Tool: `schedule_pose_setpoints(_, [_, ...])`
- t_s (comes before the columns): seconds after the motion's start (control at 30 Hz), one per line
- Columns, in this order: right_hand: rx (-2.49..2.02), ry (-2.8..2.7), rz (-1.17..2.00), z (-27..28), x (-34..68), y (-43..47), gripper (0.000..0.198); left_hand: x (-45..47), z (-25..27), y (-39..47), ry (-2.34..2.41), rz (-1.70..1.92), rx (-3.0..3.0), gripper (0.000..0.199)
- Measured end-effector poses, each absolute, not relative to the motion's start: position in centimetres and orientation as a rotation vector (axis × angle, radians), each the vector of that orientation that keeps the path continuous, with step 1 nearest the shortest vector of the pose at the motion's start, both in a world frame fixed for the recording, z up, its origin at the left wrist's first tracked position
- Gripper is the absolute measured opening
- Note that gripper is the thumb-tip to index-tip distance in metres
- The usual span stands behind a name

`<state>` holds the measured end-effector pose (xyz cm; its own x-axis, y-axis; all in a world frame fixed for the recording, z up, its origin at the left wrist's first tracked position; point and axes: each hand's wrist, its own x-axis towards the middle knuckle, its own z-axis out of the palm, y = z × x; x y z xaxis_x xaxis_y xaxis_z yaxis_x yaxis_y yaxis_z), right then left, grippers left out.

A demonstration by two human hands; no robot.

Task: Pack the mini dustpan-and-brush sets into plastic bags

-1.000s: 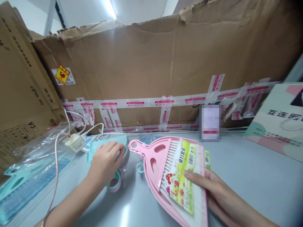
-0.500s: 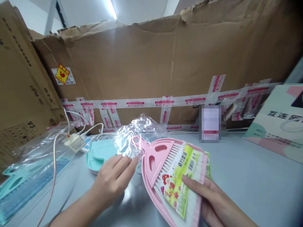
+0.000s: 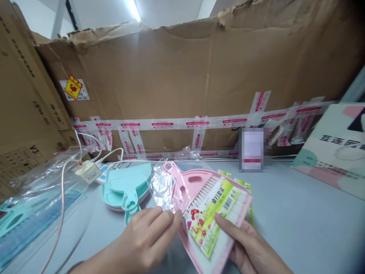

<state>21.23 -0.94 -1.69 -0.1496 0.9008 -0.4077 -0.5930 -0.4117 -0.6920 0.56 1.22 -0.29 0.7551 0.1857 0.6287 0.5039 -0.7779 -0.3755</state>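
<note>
My right hand [image 3: 251,239] grips a pink dustpan-and-brush set by its bristle end, thumb on the front. The set's pink dustpan [image 3: 190,257] lies behind a pink brush [image 3: 196,182] with white bristles. A yellow-green printed label card [image 3: 209,217] lies across the bristles. Around the handle end is a clear plastic bag [image 3: 162,184]. My left hand [image 3: 154,236] is closed in a pinch at the bag's edge, beside the dustpan's left rim. Behind it lie stacked turquoise dustpans [image 3: 125,182], with something pink under them.
At left a bagged turquoise brush set [image 3: 37,217] lies near a white cable [image 3: 63,198] and a plug adapter [image 3: 89,172]. More label cards [image 3: 248,186] lie behind the pink set. A large cardboard box [image 3: 171,76] walls the back; a printed box [image 3: 333,148] stands right.
My left hand has moved right and down, drawing the clear bag over the pink handle end. The turquoise dustpans show more now. The pink set has shifted slightly.
</note>
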Motion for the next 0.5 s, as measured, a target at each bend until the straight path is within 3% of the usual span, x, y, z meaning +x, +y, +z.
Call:
schedule_pose_setpoints(0.37, [-0.957, -0.469, 1.776, -2.57, 21.12, -1.06, 0.031, 1.15, -0.07, 0.6, -0.513, -0.703, -2.5, 0.029])
schedule_pose_setpoints(0.5, [-0.945, -0.5, 1.826, -2.65, 20.95, -1.19, 0.041, 0.76, -0.49, 0.96, -0.586, -0.768, -2.481, 0.026])
